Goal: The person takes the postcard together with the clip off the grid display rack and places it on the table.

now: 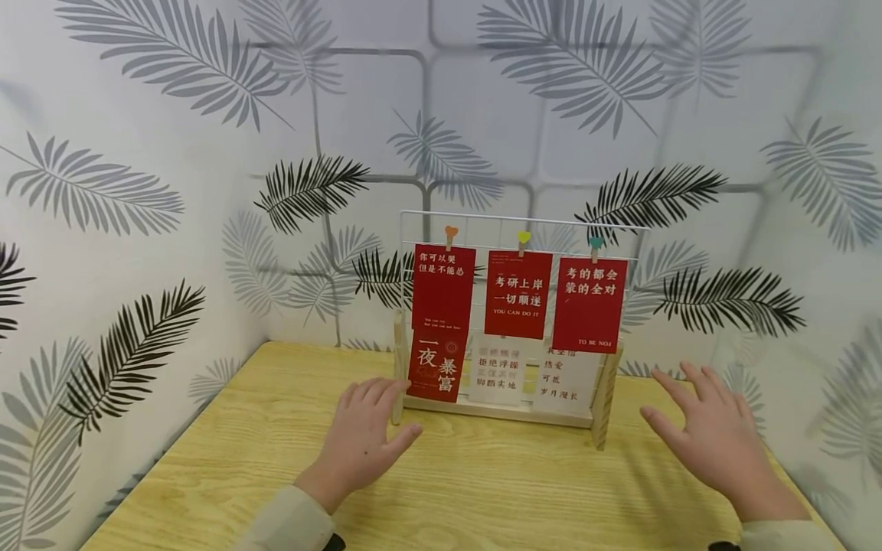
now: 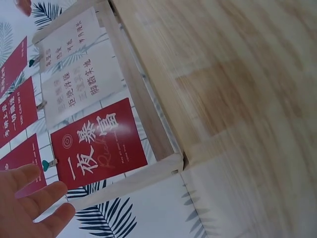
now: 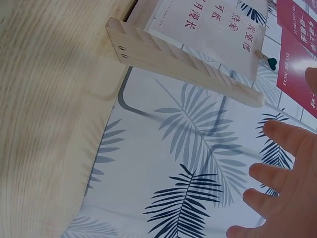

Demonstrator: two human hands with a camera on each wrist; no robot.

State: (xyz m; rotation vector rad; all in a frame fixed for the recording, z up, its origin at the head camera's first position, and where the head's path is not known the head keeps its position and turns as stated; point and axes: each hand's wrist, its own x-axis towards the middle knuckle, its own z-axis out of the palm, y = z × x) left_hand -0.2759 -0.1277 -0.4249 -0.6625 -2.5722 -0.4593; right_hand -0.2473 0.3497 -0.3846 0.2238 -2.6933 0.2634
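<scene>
A white wire grid rack (image 1: 527, 222) in a wooden base (image 1: 496, 412) stands on the table, with cards clipped to it in two rows. Three red cards (image 1: 518, 295) hang along the top from heart-shaped clips (image 1: 524, 238). Below them are another red card (image 1: 436, 367) at the left and two white cards (image 1: 561, 379). My left hand (image 1: 361, 436) is by the rack's left foot, fingers spread and holding nothing. Off the rack's right side, my right hand (image 1: 713, 428) hovers with fingers apart and nothing in them. In the right wrist view the wooden side post (image 3: 183, 62) shows near its fingertips.
The rack is on a yellow wood-grain table (image 1: 468, 490). Leaf-patterned walls (image 1: 482, 99) rise close behind it and on both sides.
</scene>
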